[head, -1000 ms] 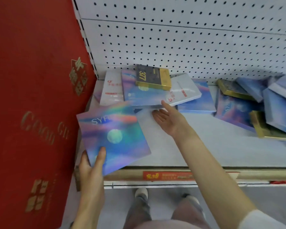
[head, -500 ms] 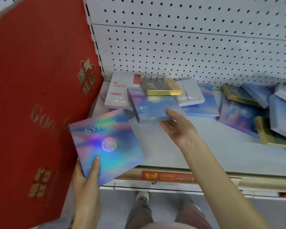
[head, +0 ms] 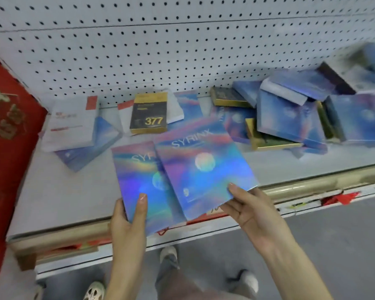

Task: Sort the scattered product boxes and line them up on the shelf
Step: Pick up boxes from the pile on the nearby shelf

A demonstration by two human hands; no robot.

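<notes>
Just in front of the 377 box (head: 148, 113), over the front edge of the shelf (head: 59, 195), 2 holographic SYRINX boxes are held face up and overlapping. Left hand (head: 128, 221) grips the lower box (head: 136, 180) at its near corner with the thumb curled on top, while right hand (head: 253, 211) pinches the upper box (head: 204, 167) at its near right corner, thumb on top and fingers beneath. Left of the 377 box lies a white box (head: 72, 124); right of it, a loose heap of blue and gold boxes (head: 290, 113) sits against the pegboard (head: 182, 50).
</notes>
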